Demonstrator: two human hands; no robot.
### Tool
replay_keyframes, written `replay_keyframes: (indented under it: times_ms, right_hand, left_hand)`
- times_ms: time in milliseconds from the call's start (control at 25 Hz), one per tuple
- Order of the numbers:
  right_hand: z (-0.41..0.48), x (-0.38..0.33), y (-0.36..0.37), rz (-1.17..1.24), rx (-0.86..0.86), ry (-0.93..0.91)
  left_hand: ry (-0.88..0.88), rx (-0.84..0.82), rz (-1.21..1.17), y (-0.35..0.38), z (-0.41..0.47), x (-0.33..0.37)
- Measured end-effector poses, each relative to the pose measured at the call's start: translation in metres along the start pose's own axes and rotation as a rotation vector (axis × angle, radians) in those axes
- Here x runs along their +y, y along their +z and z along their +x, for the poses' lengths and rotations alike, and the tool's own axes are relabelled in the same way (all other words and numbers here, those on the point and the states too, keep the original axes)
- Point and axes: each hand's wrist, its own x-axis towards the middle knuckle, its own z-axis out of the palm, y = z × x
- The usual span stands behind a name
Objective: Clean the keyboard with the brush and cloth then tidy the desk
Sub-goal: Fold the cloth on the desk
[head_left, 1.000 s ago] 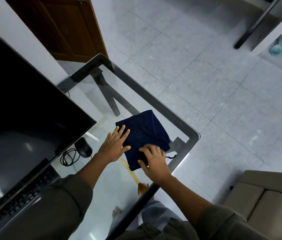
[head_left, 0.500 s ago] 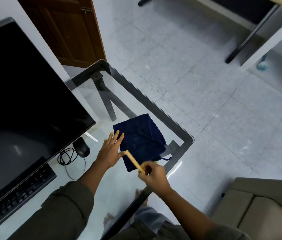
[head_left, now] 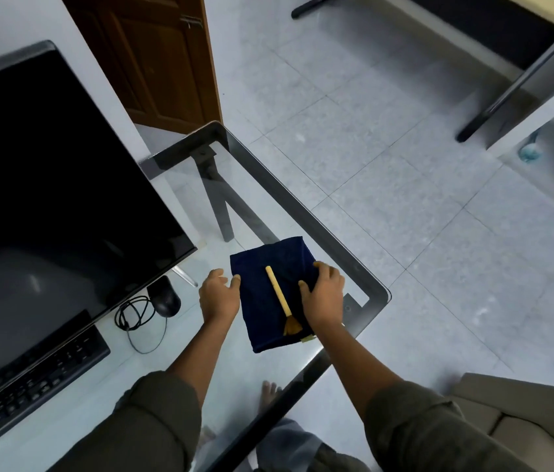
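A folded dark blue cloth (head_left: 262, 301) lies near the right front corner of the glass desk (head_left: 367, 287). On top of it rests a small brush (head_left: 280, 298) with a pale wooden handle, bristles pointing toward me. My left hand (head_left: 218, 296) touches the cloth's left edge, fingers curled. My right hand (head_left: 323, 296) rests on the cloth's right edge, thumb on top. Neither hand holds the brush. The black keyboard (head_left: 27, 379) sits at the lower left, partly under the monitor.
A large black monitor (head_left: 47, 199) fills the left side. A black mouse (head_left: 165, 298) with a coiled cable (head_left: 136, 318) lies beside its stand. A brown door (head_left: 153, 59) stands behind, a beige seat (head_left: 524, 413) at lower right. My bare foot shows through the glass.
My right hand picked the brush up from the desk beside the cloth, laid it on top of the cloth and let go. Both hands now sit at the cloth's edges.
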Motion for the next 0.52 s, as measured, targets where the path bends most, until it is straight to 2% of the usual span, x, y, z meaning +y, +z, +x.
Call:
replay_keyframes:
  times_ms: [80, 200, 360, 440, 520]
  right_hand:
    - [0.014, 0.000, -0.003, -0.041, -0.077, 0.037]
    - [0.031, -0.006, 0.000, -0.138, -0.191, -0.035]
    - [0.054, -0.018, 0.001, -0.082, -0.144, -0.078]
    - [0.063, -0.030, 0.004, -0.045, -0.105, -0.157]
    - [0.064, -0.042, 0.008, -0.040, -0.042, -0.264]
  left_hand:
    - [-0.089, -0.013, 0.029, 0.005, 0.002, 0.007]
    - [-0.076, -0.033, 0.126, 0.010, 0.008, 0.010]
    - [-0.054, 0.043, 0.076, 0.001, 0.014, 0.013]
    - [-0.041, 0.121, 0.012, -0.004, 0.016, 0.010]
    - [0.051, 0.220, 0.011, -0.006, 0.012, 0.004]
